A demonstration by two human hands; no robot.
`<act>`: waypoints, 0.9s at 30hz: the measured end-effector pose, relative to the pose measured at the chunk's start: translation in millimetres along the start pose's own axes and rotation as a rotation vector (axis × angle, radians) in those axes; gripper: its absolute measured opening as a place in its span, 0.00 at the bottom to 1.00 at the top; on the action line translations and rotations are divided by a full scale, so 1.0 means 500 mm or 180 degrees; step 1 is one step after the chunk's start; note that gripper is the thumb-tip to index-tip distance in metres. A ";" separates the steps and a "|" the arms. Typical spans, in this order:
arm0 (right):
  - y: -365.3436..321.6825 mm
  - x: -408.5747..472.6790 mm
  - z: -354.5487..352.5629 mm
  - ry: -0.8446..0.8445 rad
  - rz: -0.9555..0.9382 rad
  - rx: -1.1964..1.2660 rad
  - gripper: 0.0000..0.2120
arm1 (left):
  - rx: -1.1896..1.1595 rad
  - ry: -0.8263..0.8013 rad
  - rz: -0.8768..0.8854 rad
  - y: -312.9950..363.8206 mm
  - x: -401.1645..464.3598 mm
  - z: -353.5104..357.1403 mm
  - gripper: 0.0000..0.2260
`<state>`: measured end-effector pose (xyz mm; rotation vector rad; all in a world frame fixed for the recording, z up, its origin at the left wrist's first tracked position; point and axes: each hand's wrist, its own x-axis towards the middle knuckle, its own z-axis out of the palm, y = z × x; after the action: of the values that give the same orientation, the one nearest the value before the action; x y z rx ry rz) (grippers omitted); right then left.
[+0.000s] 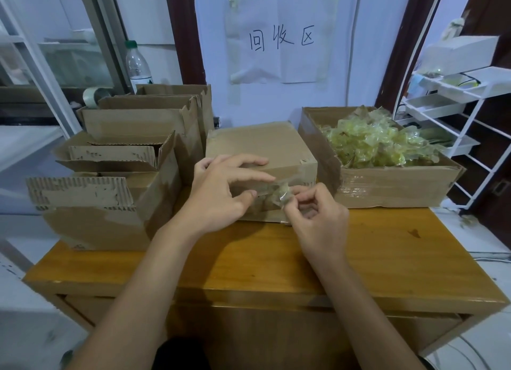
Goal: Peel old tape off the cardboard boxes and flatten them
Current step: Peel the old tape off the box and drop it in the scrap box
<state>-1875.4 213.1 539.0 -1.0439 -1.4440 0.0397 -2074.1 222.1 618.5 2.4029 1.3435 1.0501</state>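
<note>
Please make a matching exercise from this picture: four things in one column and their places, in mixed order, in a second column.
1. closed box
2. plastic bottle
3. paper sign
4. wad of peeled tape

A. on the wall
B. behind the open boxes, far left
C. between the two hands' fingers
D. middle of the table, under the left hand

Pairs: 1-D, 2-B, 3-A, 4-C

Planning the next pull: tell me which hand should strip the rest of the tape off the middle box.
Right. The right hand already pinches the crumpled tape at the middle box front, while the left hand lies spread on the box, likely steadying it.
</note>
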 end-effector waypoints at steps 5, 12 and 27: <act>-0.008 0.002 0.001 -0.0107 -0.0313 -0.0006 0.11 | -0.0172 0.0026 -0.0112 0.007 -0.002 0.003 0.17; -0.007 0.000 0.000 -0.0324 -0.0494 0.0055 0.11 | -0.0179 0.0042 -0.0216 0.002 0.006 0.008 0.19; -0.002 0.004 0.016 -0.0554 0.0061 -0.0048 0.15 | -0.0352 0.0101 -0.0162 -0.003 0.004 0.008 0.19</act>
<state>-1882.1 218.0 539.6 -1.0880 -1.5933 0.1367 -2071.6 225.2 615.8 2.2702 1.3131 1.1226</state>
